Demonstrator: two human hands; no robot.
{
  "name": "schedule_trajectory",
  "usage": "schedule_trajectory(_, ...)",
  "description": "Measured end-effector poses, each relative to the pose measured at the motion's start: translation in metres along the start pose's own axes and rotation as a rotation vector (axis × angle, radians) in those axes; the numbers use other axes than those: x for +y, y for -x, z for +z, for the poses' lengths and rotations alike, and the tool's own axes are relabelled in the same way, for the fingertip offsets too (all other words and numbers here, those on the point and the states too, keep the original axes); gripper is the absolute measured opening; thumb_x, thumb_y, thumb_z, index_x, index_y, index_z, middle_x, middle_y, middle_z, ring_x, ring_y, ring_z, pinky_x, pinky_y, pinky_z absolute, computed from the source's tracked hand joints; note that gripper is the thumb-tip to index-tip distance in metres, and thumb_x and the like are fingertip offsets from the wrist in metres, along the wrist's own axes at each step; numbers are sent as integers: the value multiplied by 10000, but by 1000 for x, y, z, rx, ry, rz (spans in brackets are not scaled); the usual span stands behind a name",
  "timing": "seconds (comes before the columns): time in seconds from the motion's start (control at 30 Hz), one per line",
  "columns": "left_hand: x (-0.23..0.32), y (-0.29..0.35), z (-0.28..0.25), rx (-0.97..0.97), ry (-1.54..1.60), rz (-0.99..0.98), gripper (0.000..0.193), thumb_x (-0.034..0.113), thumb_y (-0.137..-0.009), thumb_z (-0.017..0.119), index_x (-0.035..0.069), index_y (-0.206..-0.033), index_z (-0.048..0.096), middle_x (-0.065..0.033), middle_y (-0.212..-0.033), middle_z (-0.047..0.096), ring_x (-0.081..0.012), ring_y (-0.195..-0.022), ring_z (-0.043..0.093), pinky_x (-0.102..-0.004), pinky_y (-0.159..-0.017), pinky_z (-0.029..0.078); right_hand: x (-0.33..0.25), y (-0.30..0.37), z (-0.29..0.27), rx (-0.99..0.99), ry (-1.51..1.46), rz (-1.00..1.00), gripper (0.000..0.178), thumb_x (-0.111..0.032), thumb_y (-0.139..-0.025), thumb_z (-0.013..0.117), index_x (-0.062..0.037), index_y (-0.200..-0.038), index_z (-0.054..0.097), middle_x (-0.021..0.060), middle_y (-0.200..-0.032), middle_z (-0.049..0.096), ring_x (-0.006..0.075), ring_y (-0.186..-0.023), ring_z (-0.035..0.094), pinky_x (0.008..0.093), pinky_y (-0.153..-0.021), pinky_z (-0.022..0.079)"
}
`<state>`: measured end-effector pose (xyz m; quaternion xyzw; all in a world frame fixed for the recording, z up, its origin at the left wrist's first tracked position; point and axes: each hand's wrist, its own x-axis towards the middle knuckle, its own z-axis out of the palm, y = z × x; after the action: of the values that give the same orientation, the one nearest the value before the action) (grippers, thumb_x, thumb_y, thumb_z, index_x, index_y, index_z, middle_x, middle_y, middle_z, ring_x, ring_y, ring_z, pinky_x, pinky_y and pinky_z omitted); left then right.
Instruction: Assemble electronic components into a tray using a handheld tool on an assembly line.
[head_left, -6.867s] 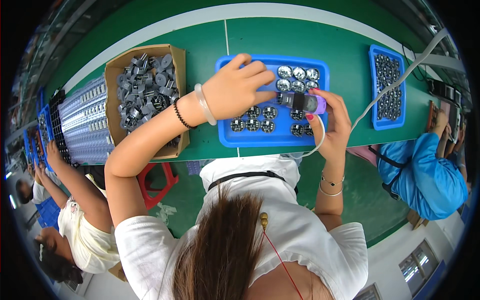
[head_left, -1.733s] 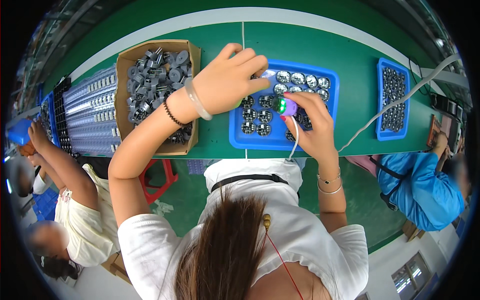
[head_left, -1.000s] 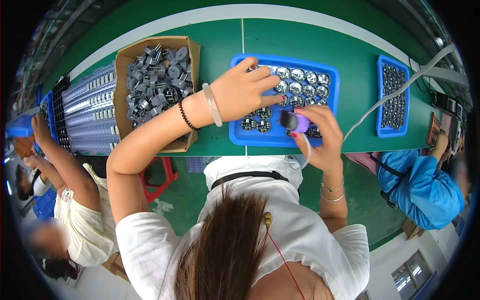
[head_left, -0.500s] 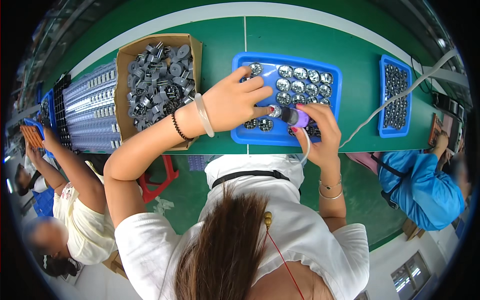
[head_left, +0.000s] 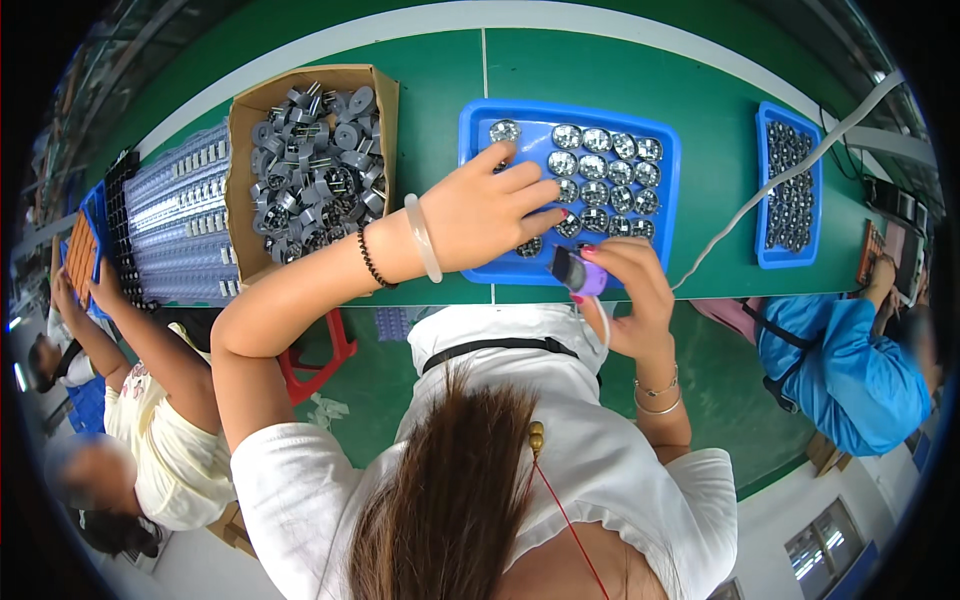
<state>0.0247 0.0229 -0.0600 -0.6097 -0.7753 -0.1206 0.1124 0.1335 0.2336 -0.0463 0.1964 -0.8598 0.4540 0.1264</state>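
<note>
A blue tray [head_left: 674, 150] lies before me with rows of round, silvery circuit parts [head_left: 594, 167]. My left hand [head_left: 497, 213] reaches over its left half, palm down and fingers apart. One left fingertip is close to a round part [head_left: 567, 226]; I cannot tell whether it touches. Nothing shows gripped in that hand, though its underside is hidden. My right hand [head_left: 640, 290] is closed round a purple handheld tool [head_left: 586, 277] with a black end and a pale cable. The tool is over the tray's near edge, its black end turned toward the left hand.
At the left stands a cardboard box [head_left: 391, 130] of grey round parts with metal pins, beside clear plastic trays [head_left: 180, 215]. Another filled blue tray [head_left: 764, 190] lies to the right. A pale cable [head_left: 735, 225] crosses the green table [head_left: 430, 90]. People sit on both sides.
The purple tool has moved back off the round part, toward the tray's near edge. My left hand has shifted slightly right, and its fingertip has left that part.
</note>
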Motion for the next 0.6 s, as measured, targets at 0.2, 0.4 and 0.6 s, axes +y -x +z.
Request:
schedule_trajectory(0.2,2,13,-24,-46,86,-89,337,146,-736,558,192,-1048,675,-13,-918,516,-184,-907,516,-386,-886,391,7,3,11,-27,15,21,392,-53,-683,747,6,-1052,627,137,-1004,602,287,-895,596,373,-796,478)
schedule_trajectory(0.4,18,24,-6,-11,83,-91,267,189,-748,561,221,-972,702,-8,-886,504,-183,-902,511,-397,-913,401,8,2,8,-48,-7,22,380,-59,-696,740,5,-1054,629,140,-1006,610,292,-898,601,373,-808,479)
schedule_trajectory(0.6,17,24,-9,-38,107,-93,278,191,-758,558,227,-987,710,-2,-893,499,-173,-906,504,-392,-911,399,13,12,-2,-9,49,-13,368,-145,-750,728,39,-1050,619,155,-997,602,287,-900,598,370,-798,483)
